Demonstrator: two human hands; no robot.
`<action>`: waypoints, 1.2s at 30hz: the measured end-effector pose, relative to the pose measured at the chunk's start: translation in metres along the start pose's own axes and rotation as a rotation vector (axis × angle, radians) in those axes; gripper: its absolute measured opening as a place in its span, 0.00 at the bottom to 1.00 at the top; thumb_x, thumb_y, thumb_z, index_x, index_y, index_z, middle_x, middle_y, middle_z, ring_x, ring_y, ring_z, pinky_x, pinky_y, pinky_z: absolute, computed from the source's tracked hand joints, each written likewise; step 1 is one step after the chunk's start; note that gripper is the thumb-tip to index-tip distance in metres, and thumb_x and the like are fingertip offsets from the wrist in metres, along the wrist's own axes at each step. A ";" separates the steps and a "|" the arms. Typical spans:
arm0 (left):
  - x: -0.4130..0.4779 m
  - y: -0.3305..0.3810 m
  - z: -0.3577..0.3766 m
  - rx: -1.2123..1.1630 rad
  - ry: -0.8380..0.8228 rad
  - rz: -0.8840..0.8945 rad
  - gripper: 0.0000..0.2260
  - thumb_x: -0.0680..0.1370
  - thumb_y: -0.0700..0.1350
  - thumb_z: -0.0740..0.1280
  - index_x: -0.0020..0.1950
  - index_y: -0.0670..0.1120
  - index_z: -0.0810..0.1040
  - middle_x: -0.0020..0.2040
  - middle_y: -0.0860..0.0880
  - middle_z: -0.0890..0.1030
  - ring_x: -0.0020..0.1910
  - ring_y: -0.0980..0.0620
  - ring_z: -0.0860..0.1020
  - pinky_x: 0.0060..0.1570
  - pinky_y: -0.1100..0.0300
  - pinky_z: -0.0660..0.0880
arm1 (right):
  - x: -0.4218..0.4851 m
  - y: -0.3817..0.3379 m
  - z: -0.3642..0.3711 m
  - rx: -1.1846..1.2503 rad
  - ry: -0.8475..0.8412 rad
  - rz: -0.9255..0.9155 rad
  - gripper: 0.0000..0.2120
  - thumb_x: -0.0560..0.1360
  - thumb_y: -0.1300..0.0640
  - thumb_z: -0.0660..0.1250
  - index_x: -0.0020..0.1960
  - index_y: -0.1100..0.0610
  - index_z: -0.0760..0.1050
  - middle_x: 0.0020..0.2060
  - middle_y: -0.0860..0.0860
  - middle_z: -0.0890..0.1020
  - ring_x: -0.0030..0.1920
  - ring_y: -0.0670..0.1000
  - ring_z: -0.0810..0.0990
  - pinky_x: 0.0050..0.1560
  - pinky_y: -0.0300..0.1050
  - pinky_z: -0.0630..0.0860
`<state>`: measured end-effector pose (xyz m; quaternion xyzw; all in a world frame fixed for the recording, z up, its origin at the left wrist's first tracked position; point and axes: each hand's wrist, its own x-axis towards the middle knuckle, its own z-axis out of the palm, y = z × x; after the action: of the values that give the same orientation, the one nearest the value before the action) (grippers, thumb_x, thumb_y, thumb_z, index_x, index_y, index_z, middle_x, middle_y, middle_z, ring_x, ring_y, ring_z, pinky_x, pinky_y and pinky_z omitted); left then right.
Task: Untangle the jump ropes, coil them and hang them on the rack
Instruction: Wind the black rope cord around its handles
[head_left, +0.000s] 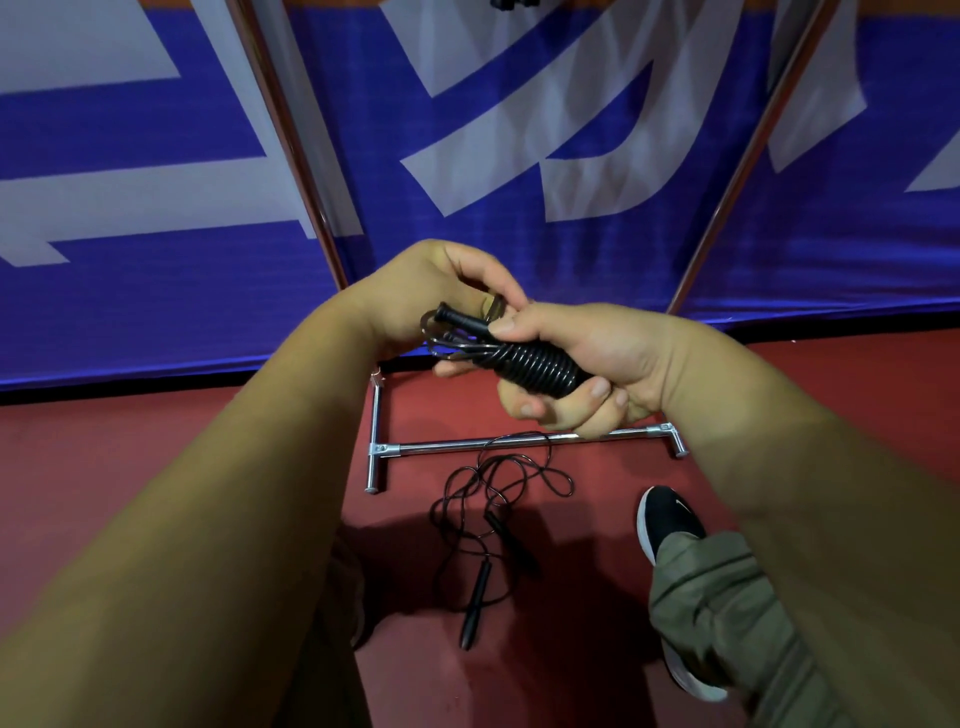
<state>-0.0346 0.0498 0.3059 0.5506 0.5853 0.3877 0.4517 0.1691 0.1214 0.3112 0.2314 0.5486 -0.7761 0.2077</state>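
Rope in hand: the coiled jump rope (535, 364) is up at chest height between both hands, its cord wound tight round the handles, with a few loops still slack at the left end.
Right hand: the right hand (597, 364) grips the wound bundle, fingers curled under it and thumb pressed on a handle.
Left hand: the left hand (431, 280) curls its fingers round the slack loops.
Second rope: the loose jump rope (498, 499) lies in a tangle on the red floor (156, 467), across the rack (467, 446) base bar.
Progress: I'd say one rope is nearly coiled but not hung, and the other is untouched.
Top edge: a dark shape (511, 3) sits up there, and I can't tell what it is.
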 end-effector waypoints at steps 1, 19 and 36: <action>0.000 0.001 0.000 -0.003 -0.011 0.004 0.09 0.76 0.27 0.71 0.48 0.40 0.86 0.51 0.38 0.87 0.50 0.45 0.87 0.48 0.58 0.82 | 0.001 0.001 0.001 -0.012 -0.011 0.008 0.30 0.82 0.39 0.54 0.39 0.63 0.76 0.23 0.46 0.73 0.17 0.39 0.59 0.22 0.34 0.46; 0.001 0.015 -0.009 0.511 0.102 0.002 0.11 0.77 0.38 0.77 0.52 0.54 0.87 0.46 0.56 0.87 0.46 0.55 0.85 0.52 0.59 0.83 | 0.032 0.012 -0.021 0.069 0.597 -0.126 0.18 0.83 0.40 0.69 0.56 0.55 0.75 0.42 0.54 0.80 0.34 0.51 0.80 0.39 0.51 0.83; 0.007 0.009 0.006 0.707 0.280 -0.168 0.06 0.74 0.45 0.76 0.46 0.46 0.80 0.36 0.49 0.85 0.33 0.53 0.84 0.39 0.51 0.83 | 0.049 0.008 -0.007 0.165 0.805 -0.211 0.29 0.75 0.28 0.70 0.59 0.52 0.80 0.37 0.51 0.75 0.27 0.47 0.67 0.27 0.38 0.58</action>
<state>-0.0265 0.0574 0.3120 0.5644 0.7817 0.1949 0.1798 0.1350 0.1220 0.2745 0.4743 0.5427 -0.6823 -0.1228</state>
